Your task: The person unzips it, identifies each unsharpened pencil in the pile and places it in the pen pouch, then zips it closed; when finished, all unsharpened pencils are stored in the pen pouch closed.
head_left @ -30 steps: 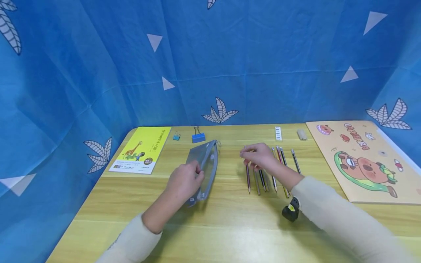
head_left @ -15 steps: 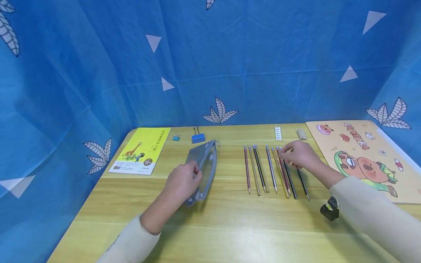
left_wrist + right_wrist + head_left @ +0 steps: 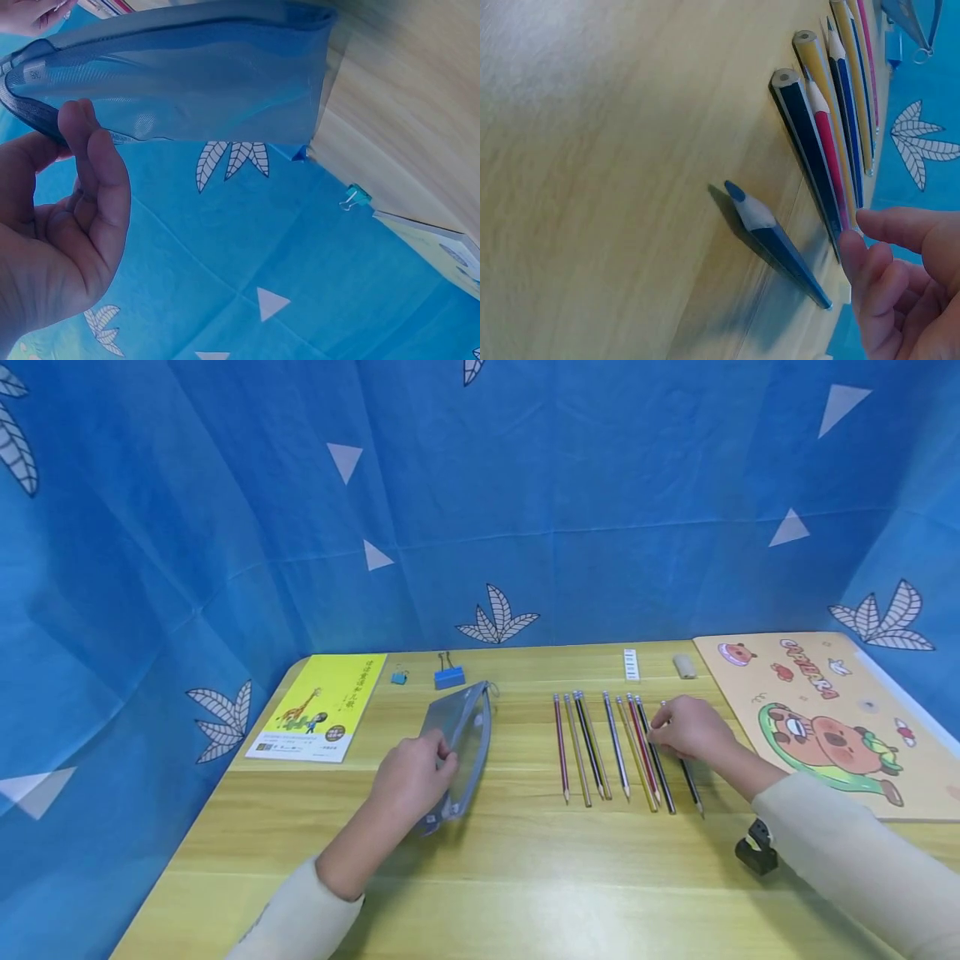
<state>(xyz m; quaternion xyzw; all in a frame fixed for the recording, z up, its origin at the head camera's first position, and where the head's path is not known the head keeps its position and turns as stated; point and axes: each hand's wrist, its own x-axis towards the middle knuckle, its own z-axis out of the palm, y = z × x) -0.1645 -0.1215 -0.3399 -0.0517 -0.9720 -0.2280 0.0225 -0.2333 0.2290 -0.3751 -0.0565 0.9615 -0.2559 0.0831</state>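
My left hand (image 3: 411,777) pinches the zip edge of a translucent blue-grey zip pouch (image 3: 187,90), which stands tilted on the table with its mouth gaping to the right. On the table right of it lie several pencils (image 3: 618,747), roughly side by side, red, gold, dark and striped. My right hand (image 3: 692,727) is low over the right end of this row. In the right wrist view its thumb and forefinger are slightly apart beside the far ends of a red pencil (image 3: 826,142) and a dark pencil (image 3: 801,131). Another dark pencil (image 3: 776,244) lies separately, partly beneath the hand.
A yellow booklet (image 3: 322,706) lies at the back left, near a small teal binder clip (image 3: 399,677) and a larger blue binder clip (image 3: 449,677). Behind the pencils are a white strip (image 3: 631,665) and a grey eraser (image 3: 684,666). A capybara folder (image 3: 832,727) covers the right side.
The right hand has moved right from above the left pencils to the right end of the row, then shifted slightly lower. The left hand and pouch have stayed nearly still.
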